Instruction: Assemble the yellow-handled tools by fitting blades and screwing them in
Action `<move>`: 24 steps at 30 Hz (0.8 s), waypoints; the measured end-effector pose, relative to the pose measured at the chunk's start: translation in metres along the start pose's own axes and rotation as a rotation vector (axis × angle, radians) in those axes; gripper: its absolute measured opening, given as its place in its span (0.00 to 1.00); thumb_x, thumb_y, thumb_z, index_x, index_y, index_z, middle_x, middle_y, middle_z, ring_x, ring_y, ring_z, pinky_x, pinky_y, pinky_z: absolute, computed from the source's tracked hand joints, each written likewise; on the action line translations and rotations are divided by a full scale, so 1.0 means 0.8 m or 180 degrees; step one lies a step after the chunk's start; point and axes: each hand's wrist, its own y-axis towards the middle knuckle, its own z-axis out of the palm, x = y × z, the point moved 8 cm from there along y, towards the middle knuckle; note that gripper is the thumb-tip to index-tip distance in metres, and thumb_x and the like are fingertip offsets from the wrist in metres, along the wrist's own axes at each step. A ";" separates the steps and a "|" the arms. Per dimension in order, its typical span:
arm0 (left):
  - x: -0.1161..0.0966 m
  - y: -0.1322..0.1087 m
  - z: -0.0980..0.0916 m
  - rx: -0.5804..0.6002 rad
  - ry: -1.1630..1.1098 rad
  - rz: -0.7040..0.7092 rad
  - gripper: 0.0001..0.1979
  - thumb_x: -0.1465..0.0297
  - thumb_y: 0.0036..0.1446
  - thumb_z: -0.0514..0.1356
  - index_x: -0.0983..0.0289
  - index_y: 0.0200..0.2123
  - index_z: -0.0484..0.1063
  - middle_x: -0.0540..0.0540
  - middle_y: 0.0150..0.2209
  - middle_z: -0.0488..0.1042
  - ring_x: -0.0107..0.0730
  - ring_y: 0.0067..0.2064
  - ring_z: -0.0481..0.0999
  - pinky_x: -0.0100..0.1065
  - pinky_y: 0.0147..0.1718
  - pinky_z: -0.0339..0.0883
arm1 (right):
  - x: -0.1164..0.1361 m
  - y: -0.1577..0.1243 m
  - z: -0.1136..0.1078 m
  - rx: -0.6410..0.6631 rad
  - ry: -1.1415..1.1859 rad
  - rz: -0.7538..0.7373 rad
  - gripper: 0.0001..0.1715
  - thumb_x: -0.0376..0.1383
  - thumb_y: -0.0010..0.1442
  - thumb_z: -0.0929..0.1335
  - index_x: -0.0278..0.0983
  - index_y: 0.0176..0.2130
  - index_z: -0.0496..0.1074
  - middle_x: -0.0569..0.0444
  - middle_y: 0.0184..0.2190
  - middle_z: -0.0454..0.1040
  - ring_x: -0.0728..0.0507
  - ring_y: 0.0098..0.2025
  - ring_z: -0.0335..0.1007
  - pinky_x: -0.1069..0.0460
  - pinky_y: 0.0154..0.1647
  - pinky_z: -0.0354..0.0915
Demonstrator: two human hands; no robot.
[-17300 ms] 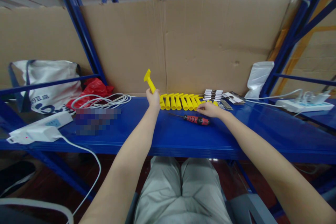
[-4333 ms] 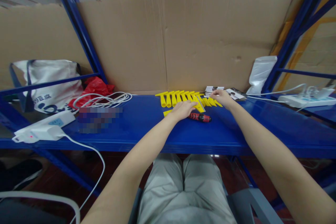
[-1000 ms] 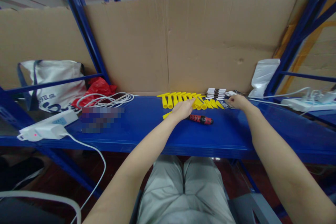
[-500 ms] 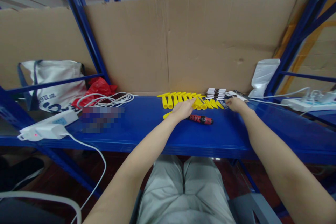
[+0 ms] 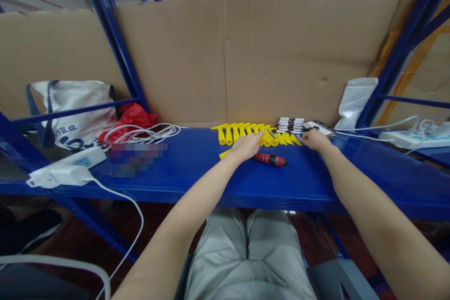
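Observation:
My left hand (image 5: 248, 145) lies palm down on a yellow plastic scraper (image 5: 223, 153) that rests on the blue shelf (image 5: 197, 173). Its fingers curl over the piece and reach the row of several yellow scrapers (image 5: 242, 132) at the back. A red and black screwdriver (image 5: 271, 160) lies just right of that hand. My right hand (image 5: 314, 140) sits at the right end of the row with its fingers pinched together. It is beside a stack of small white packets (image 5: 290, 124). What it pinches is too small to make out.
A cardboard sheet (image 5: 267, 56) backs the shelf. At the left are a white tote bag (image 5: 70, 112), a red bag (image 5: 135, 116), a coiled white cable (image 5: 144, 133) and a power strip (image 5: 63, 173). A white pouch (image 5: 355, 101) and another power strip (image 5: 411, 138) stand at the right.
My right hand has drawn a little left and nearer, from the flat packets toward the end of the yellow row. My left hand has stayed on the yellow scraper.

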 end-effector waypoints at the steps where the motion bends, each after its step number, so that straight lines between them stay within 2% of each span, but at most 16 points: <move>1: 0.000 0.000 0.000 -0.0002 -0.0008 -0.0009 0.25 0.74 0.62 0.51 0.64 0.63 0.58 0.58 0.58 0.70 0.35 0.57 0.71 0.37 0.55 0.66 | 0.001 0.000 -0.001 -0.0011 -0.0016 -0.0003 0.17 0.32 0.57 0.62 0.35 0.38 0.79 0.46 0.38 0.79 0.42 0.40 0.73 0.53 0.39 0.64; 24: -0.001 0.000 0.000 0.0011 -0.0078 -0.0025 0.26 0.74 0.61 0.51 0.63 0.63 0.59 0.58 0.59 0.69 0.36 0.57 0.71 0.38 0.55 0.65 | 0.017 -0.011 -0.010 0.0149 -0.0234 0.0210 0.19 0.32 0.59 0.60 0.31 0.43 0.76 0.39 0.42 0.77 0.38 0.47 0.73 0.50 0.43 0.65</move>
